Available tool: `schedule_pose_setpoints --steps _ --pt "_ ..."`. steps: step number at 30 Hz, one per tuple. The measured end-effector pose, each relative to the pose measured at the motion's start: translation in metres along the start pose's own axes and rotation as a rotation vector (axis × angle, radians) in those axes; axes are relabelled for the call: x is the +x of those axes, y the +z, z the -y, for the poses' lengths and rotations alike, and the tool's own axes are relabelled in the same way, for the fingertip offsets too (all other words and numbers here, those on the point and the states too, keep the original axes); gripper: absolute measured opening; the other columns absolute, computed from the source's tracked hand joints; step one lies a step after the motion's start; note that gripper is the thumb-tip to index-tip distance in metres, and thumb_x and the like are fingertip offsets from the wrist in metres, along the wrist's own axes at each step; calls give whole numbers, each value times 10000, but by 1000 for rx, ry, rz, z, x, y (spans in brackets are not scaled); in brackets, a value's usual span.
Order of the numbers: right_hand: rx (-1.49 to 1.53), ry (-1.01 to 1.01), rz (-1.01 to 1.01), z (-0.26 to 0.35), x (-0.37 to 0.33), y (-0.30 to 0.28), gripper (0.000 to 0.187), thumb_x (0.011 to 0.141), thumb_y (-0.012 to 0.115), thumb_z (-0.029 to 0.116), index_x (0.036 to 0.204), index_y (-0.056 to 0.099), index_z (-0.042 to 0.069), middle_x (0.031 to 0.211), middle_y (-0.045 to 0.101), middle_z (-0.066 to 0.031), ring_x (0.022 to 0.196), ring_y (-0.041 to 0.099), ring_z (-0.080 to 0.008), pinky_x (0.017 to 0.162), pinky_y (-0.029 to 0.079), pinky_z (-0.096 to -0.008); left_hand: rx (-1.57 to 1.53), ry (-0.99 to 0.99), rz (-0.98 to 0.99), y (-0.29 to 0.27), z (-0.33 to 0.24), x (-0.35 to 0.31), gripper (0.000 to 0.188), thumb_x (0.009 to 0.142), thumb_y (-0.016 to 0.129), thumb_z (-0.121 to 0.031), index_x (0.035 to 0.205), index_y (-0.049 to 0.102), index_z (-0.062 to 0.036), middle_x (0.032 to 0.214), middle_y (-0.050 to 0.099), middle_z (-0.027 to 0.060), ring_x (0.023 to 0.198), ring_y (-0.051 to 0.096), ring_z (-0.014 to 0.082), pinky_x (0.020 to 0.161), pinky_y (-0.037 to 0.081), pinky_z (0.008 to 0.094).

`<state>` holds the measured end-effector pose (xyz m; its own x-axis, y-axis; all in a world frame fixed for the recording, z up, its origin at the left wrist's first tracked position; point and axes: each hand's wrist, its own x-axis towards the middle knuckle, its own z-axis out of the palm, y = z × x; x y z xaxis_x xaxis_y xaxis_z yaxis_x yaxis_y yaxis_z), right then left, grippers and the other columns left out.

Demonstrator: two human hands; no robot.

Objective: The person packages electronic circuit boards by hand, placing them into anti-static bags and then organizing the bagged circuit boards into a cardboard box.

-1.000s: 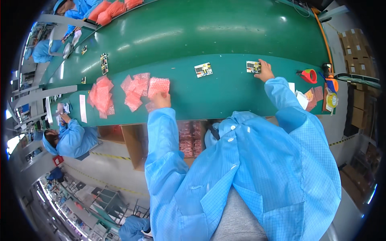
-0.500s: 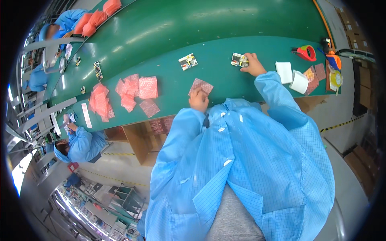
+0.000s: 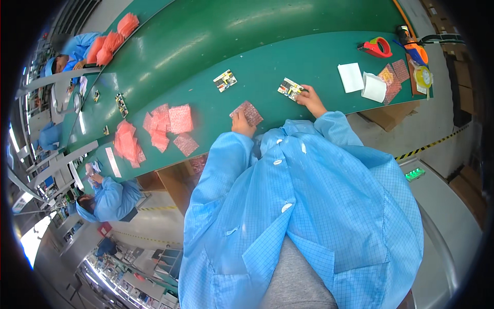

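Left hand: the left hand [image 3: 241,123] is pinching one pink bubble-wrap pouch [image 3: 247,112] by its lower corner, fingers pressed together on it; the pouch is lying flat on the green bench [image 3: 319,56], reaching toward 1 o'clock from the hand.
Right hand: the right hand [image 3: 310,99] is resting its fingertips on the edge of a small circuit board [image 3: 290,88], which is sitting at 10 o'clock of the hand; whether it is gripping or only touching cannot be told.
Change: a second ago the left hand was over at the pink pouch pile [image 3: 167,125]; it is now holding a single pouch close in front of the body, while the right hand is staying on the board.
Meaning: pouch and board are now lying near each other, the board at 2 o'clock of the pouch, not touching.
Other board: a second circuit board [image 3: 225,80] is lying apart at 11 o'clock of the pouch.
Far right: white pads [image 3: 363,82] and a red tape dispenser [image 3: 376,47].
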<state>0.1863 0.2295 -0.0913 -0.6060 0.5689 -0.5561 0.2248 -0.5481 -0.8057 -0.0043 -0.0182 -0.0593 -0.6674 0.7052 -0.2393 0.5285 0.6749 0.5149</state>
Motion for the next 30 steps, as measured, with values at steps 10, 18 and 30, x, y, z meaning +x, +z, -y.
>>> schedule_pose_setpoints --steps 10,18,30 --pt "71 -212 302 121 -58 58 600 832 696 -19 1350 394 -2 1195 601 -133 1014 631 -177 876 521 -291 -51 -97 12 8 -4 -7 819 654 746 -113 1391 388 -132 1300 461 194 1166 499 426 976 462 469" --pt "181 -339 569 222 -130 108 677 798 738 -29 1372 380 -9 1285 554 -160 1063 628 -186 882 541 -303 -158 -10 -61 16 18 -4 543 702 706 -112 1227 566 -83 1205 535 206 1128 514 408 994 432 464" --pt "200 -296 664 227 -146 121 707 777 777 -1 1364 383 -18 1324 521 -181 1157 583 -228 892 554 -326 77 -85 -314 28 27 -15 380 713 768 -199 1077 686 -128 1178 532 179 1091 512 379 915 470 445"
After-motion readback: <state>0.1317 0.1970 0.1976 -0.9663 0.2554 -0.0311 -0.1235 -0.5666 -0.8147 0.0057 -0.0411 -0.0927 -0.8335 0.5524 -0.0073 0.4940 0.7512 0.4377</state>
